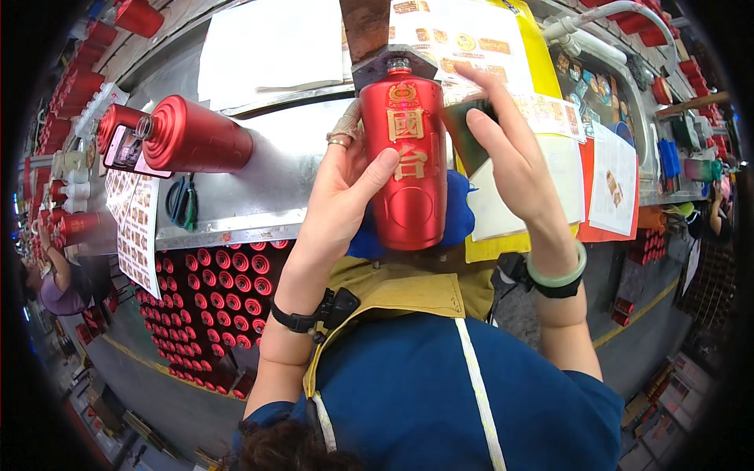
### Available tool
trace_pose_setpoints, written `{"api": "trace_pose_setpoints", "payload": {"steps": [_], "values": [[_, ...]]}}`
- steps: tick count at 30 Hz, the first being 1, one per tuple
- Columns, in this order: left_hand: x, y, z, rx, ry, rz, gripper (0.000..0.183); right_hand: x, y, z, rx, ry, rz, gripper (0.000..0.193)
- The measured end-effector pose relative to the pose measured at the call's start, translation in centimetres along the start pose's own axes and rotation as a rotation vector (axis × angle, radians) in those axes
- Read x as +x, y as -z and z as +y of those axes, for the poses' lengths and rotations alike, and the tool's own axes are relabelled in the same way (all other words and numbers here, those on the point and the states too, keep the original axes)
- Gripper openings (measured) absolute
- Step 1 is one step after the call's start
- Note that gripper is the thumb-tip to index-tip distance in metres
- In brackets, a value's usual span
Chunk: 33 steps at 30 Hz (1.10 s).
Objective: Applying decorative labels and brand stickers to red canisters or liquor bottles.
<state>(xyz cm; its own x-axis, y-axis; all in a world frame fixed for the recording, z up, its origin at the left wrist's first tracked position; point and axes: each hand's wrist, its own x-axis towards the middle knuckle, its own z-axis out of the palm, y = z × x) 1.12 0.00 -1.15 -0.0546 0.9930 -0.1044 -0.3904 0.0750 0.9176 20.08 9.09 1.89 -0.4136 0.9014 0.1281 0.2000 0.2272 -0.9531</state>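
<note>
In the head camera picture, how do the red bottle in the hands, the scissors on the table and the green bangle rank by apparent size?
1. Red bottle, clearly largest, though it is also nearest the camera.
2 and 3. Scissors and green bangle look about alike, so I will not rank them.

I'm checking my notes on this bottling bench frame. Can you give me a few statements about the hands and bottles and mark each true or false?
1. The left hand grips the upright red matte bottle with gold emblems. True.
2. The right hand is empty. False: it presses a small dark green flat pad beside the bottle.
3. Two more red ribbed-shoulder bottles lie on their sides on the grey metal bench. True.
4. The red bottles in the crate under the bench are blue. False: they are red.
5. The right wrist wears a pale green bangle. True.
</note>
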Motion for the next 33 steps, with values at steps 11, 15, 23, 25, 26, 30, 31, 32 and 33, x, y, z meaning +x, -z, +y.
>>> {"api": "trace_pose_setpoints", "payload": {"steps": [11,15,23,25,26,30,31,32,33], "values": [[-0.4,0.9,-0.1,-0.147,0.084,-0.013,0.064,-1.4,-1.5,-1.9,-0.717,0.887,-0.134,0.018],[-0.3,0.4,0.3,-0.129,0.111,0.004,0.065,-4.3,-1.2,-3.0,-0.534,0.912,-0.363,0.030],[-0.4,0.6,0.4,-0.035,0.189,0.048,0.065,-1.2,0.6,0.1,-0.499,0.748,-0.078,0.023],[-0.4,0.6,0.1,-0.048,0.198,0.063,0.065,-3.9,1.0,0.1,-0.421,0.754,-0.258,0.021],[-0.4,0.6,0.0,-0.061,0.207,0.079,0.064,-4.6,1.1,-0.2,-0.403,0.774,-0.297,0.018],[-0.4,0.4,0.3,-0.032,0.179,0.060,0.065,-3.0,1.3,-1.3,-0.224,0.491,-0.326,0.032],[-0.3,0.4,0.4,-0.063,0.172,0.063,0.062,-1.9,0.8,-0.9,-0.224,0.495,-0.328,0.032],[-0.3,0.4,0.5,-0.094,0.164,0.066,0.058,-0.7,0.3,-0.3,-0.267,0.477,-0.162,0.031],[-0.3,0.5,0.6,-0.096,0.157,0.074,0.058,0.7,0.0,0.0,-0.307,0.459,-0.002,0.030]]}}
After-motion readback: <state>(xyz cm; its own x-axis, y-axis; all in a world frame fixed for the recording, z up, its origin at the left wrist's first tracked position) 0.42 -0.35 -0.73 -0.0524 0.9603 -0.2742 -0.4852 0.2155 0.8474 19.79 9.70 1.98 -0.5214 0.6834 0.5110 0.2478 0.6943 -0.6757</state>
